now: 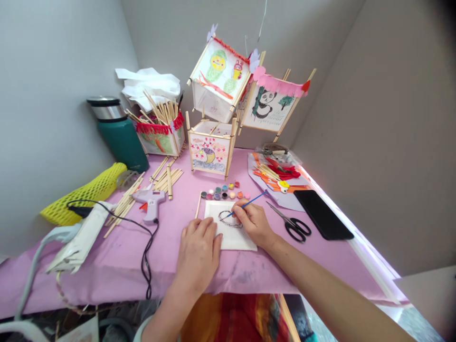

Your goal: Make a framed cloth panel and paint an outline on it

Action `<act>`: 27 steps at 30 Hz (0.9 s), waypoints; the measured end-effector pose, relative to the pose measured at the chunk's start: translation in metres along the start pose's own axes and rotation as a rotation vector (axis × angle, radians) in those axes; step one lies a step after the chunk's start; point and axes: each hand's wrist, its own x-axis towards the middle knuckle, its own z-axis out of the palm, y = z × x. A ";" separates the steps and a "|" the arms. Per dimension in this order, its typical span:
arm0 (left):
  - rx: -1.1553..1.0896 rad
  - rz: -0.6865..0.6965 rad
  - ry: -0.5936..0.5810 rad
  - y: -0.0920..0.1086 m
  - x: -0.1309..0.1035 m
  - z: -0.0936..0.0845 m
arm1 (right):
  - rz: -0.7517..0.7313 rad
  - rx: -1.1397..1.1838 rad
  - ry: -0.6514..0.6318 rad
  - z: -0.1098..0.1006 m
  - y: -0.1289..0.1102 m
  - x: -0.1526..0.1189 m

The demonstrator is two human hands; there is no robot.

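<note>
My right hand (251, 221) grips a thin blue paintbrush (254, 198), its tip touching a white sheet (231, 242). A dark, dabbed outline of a rounded shape (228, 224) shows on the sheet, partly covered by my right hand. My left hand (200, 242) lies flat at the sheet's left edge, fingers spread a little, holding nothing. Just beyond the sheet are small paint pots (224, 195) in several colours, in two rows. A thin wooden stick (198, 205) lies by the sheet's upper left corner.
Black scissors (295, 225) and a phone (322, 214) lie right. A glue gun (151, 202), its cable, wooden sticks (124, 204), a power strip (83, 237) and a green bottle (119, 137) are left. Behind stands a paper lantern (210, 152); two others (217, 71) hang above.
</note>
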 end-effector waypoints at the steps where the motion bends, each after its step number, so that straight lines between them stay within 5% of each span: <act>1: 0.000 0.000 0.001 0.000 0.000 0.000 | 0.002 0.005 -0.005 0.000 0.000 0.000; 27: 0.003 0.007 0.009 0.000 0.000 0.000 | 0.079 0.014 0.087 -0.004 -0.001 -0.002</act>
